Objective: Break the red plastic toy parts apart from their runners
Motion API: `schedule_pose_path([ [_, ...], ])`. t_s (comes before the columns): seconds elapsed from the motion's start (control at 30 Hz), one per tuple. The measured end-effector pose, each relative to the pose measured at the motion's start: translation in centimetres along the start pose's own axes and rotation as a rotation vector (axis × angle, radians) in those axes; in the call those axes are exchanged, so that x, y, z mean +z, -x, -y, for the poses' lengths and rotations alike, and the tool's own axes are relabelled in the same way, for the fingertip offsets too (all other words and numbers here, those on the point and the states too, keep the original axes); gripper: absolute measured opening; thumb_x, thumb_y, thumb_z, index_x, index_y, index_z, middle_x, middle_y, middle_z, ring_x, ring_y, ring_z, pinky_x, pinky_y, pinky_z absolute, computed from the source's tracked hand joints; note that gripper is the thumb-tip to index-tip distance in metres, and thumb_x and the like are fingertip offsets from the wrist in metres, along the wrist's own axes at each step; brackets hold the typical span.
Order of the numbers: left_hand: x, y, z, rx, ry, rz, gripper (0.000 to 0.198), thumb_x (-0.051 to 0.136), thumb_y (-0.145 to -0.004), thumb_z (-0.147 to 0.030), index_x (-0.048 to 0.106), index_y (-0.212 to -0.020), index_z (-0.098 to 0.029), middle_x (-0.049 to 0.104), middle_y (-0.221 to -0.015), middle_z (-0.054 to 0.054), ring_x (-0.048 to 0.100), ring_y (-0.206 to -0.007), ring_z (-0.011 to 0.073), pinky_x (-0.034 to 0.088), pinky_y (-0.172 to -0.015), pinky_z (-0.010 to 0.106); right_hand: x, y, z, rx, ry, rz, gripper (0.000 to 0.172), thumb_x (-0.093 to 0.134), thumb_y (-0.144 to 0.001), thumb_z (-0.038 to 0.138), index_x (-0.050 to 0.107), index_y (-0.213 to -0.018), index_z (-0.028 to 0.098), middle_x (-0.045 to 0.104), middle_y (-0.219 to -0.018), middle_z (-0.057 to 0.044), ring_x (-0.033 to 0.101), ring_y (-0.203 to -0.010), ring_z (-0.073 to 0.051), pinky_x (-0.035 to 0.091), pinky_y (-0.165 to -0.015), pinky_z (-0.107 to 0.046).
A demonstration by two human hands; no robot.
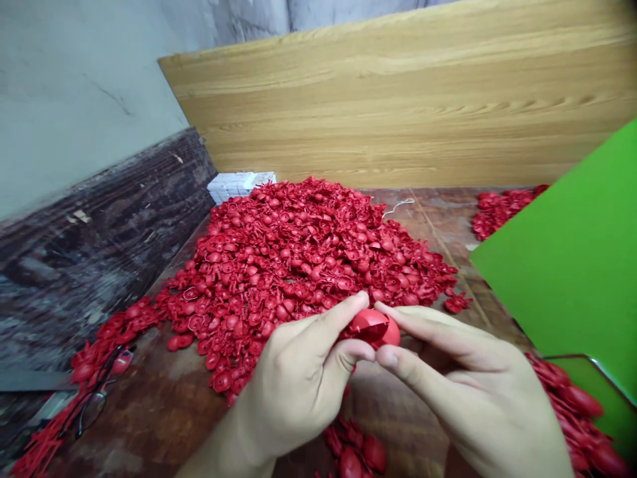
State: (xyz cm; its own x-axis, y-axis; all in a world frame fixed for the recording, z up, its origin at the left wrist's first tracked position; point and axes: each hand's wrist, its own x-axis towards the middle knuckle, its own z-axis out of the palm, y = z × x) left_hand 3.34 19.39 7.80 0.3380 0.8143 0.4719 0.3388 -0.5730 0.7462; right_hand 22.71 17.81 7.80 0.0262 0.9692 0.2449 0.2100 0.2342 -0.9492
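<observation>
A red rounded plastic piece (374,326) is between my two hands, a dark gap showing between its shell-like parts. My left hand (308,372) pinches its left side with thumb and fingertips. From the right, my right hand (462,378) grips the same piece with thumb and forefinger; its other fingers are curled and partly hidden. Just beyond my fingers spreads a large heap of similar red plastic pieces (293,252), many of them cup-shaped. A few more red pieces (355,455) lie on the table below my hands.
A green board (577,265) slants in at right, with red pieces (577,411) near its lower edge. A wooden panel (398,106) closes off the back of the table (164,392). A white box (239,186) stands behind the heap. Eyeglasses (92,405) lie at left.
</observation>
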Motion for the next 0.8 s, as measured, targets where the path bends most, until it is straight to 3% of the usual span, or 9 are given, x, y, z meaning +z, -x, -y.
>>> schedule_pose_path([
  [0.1, 0.13, -0.02, -0.25, -0.014, 0.036, 0.006, 0.046, 0.058, -0.096, -0.019, 0.054, -0.142, -0.021, 0.068, -0.131, 0.010, 0.071, -0.111, 0.0212, 0.059, -0.097, 0.028, 0.02, 0.03, 0.16, -0.023, 0.010, 0.001, 0.032, 0.083, -0.077, 0.026, 0.077, -0.108, 0.032, 0.078, -0.108, -0.003, 0.076, -0.090, -0.023, 0.064, -0.066, -0.024],
  [0.3, 0.57, -0.28, -0.70, -0.165, 0.300, -0.105, 0.030, 0.069, -0.089, -0.021, 0.069, -0.120, -0.023, 0.075, -0.115, 0.007, 0.075, -0.099, 0.0226, 0.064, -0.088, 0.031, 0.27, 0.26, 0.19, -0.040, 0.044, -0.053, 0.034, 0.087, -0.072, 0.024, 0.078, -0.105, 0.031, 0.079, -0.106, -0.003, 0.075, -0.087, -0.022, 0.063, -0.070, -0.025],
  [0.43, 0.73, -0.26, -0.55, -0.222, 0.437, -0.155, 0.039, 0.070, -0.089, -0.021, 0.065, -0.127, -0.023, 0.074, -0.118, 0.009, 0.075, -0.100, 0.0219, 0.064, -0.085, 0.029, 0.28, 0.30, 0.32, -0.045, -0.005, -0.019, 0.033, 0.084, -0.076, 0.025, 0.077, -0.108, 0.033, 0.078, -0.108, -0.002, 0.075, -0.089, -0.022, 0.063, -0.072, -0.025],
  [0.63, 0.41, -0.11, -0.52, -0.246, 0.350, -0.085, 0.035, 0.071, -0.089, -0.021, 0.071, -0.123, -0.027, 0.076, -0.116, 0.007, 0.075, -0.098, 0.0227, 0.060, -0.097, 0.036, 0.14, 0.22, 0.44, -0.072, 0.004, -0.010, 0.034, 0.084, -0.076, 0.024, 0.076, -0.107, 0.037, 0.078, -0.106, 0.003, 0.074, -0.088, -0.016, 0.060, -0.068, -0.018],
  [0.8, 0.51, -0.10, -0.42, -0.146, 0.286, -0.124, 0.038, 0.073, -0.087, -0.018, 0.071, -0.123, -0.029, 0.075, -0.116, 0.004, 0.074, -0.100, 0.0201, 0.060, -0.094, 0.030, 0.08, 0.29, 0.46, -0.088, 0.018, -0.025, 0.035, 0.084, -0.077, 0.025, 0.075, -0.108, 0.039, 0.078, -0.108, 0.004, 0.074, -0.091, -0.016, 0.060, -0.070, -0.016],
])
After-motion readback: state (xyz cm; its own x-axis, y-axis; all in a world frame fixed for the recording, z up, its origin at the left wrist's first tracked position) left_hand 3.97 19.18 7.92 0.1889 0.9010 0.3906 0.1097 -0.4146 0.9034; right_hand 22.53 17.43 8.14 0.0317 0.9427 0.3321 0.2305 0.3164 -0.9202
